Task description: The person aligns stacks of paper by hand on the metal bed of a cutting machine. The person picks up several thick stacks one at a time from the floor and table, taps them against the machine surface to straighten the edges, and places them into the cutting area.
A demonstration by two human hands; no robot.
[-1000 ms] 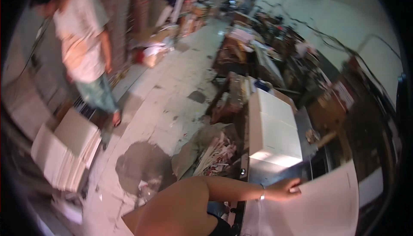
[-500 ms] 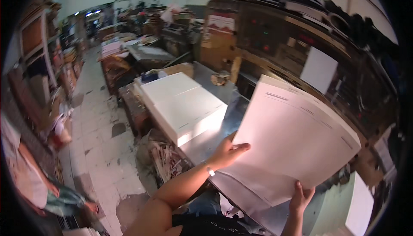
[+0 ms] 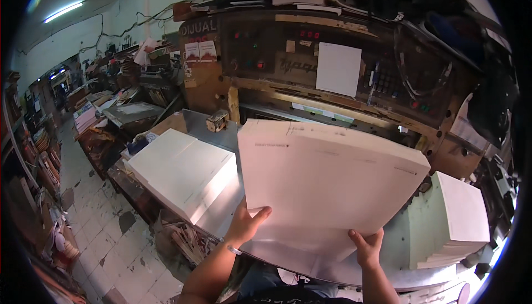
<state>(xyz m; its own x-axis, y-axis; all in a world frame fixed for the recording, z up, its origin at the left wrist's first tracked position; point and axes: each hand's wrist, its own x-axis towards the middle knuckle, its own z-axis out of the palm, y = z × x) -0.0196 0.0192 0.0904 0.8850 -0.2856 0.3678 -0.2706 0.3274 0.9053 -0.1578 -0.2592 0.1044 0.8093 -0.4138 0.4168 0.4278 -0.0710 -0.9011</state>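
Observation:
A thick stack of large white paper sheets (image 3: pixel 332 182) is tilted up in front of me, its far edge raised and its broad face toward me. My left hand (image 3: pixel 247 225) grips the lower left edge, thumb on the face and fingers behind. My right hand (image 3: pixel 367 247) grips the bottom edge near the right corner, also thumb in front. The fingers behind the paper are mostly hidden. Beneath is a shiny metal worktable (image 3: pixel 221 218); whether the stack's lower edge touches it I cannot tell.
A broad paper pile (image 3: pixel 180 165) lies to the left, and a tall paper stack (image 3: pixel 465 207) stands at the right. Behind rises a large machine with a dark control panel (image 3: pixel 277 55). A small block (image 3: pixel 217 120) sits on the table; paper scraps (image 3: pixel 185 240) fill a sack below left.
My view has turned right, toward the machine. The held stack has swung round to face it more squarely, with both hands still gripping. The person at the far left is out of view.

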